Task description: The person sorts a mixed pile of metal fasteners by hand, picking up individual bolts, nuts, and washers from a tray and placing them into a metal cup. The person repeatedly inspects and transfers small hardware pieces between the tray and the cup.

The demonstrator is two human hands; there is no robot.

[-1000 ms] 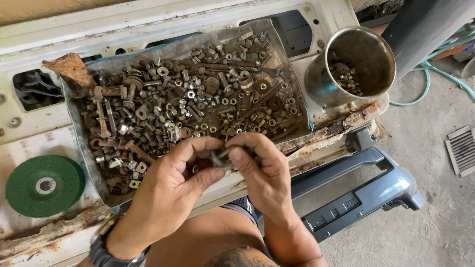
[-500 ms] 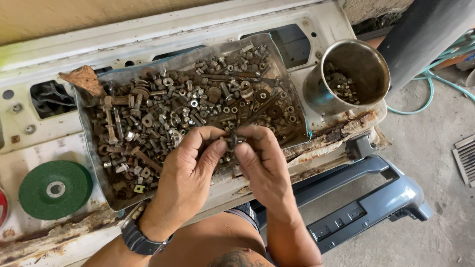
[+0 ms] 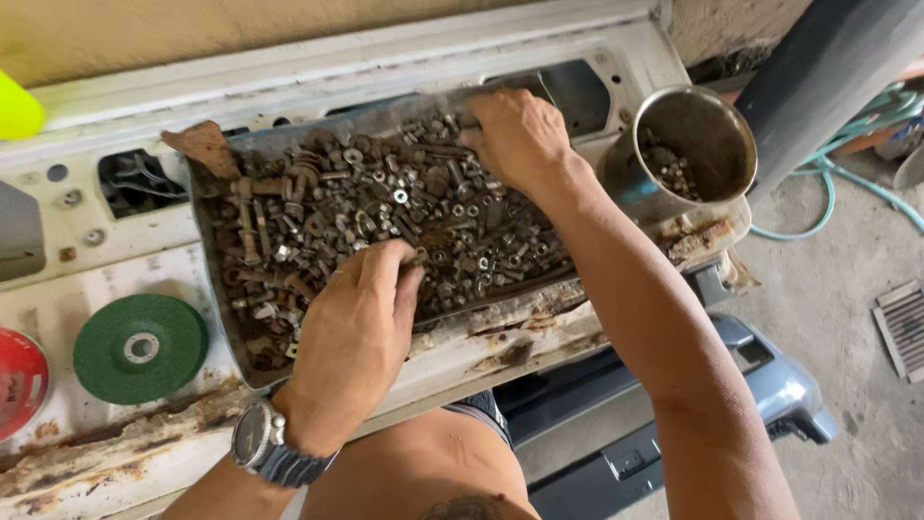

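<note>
Rusty steel fills the tray (image 3: 207, 207): nuts, washers and bolts (image 3: 385, 212) heaped in a shallow pan that lies on a white panel (image 3: 318, 67), the surface here, its long axis running left to right across the view and tilted a little up to the right. The longer bolts at its left end lie mostly along the tray's short way. The left hand (image 3: 356, 327) rests palm-down at the near edge, fingers curled into the heap; it seems to pinch a small piece, but the fingertips are buried and I cannot tell for sure. The right hand (image 3: 515, 135) reaches over to the far right corner, fingers bent onto the pile, and whether it grips anything is hidden too. To sort well, it would help to rake a thin layer aside with the fingertips instead of digging deep, so each piece shows, and to lift one piece at a time. A metal cup (image 3: 693, 144) with a few small parts stands just beside the tray's right end. A green disc (image 3: 141, 347) lies on the panel to the left, a red disc (image 3: 19, 380) beyond it.
</note>
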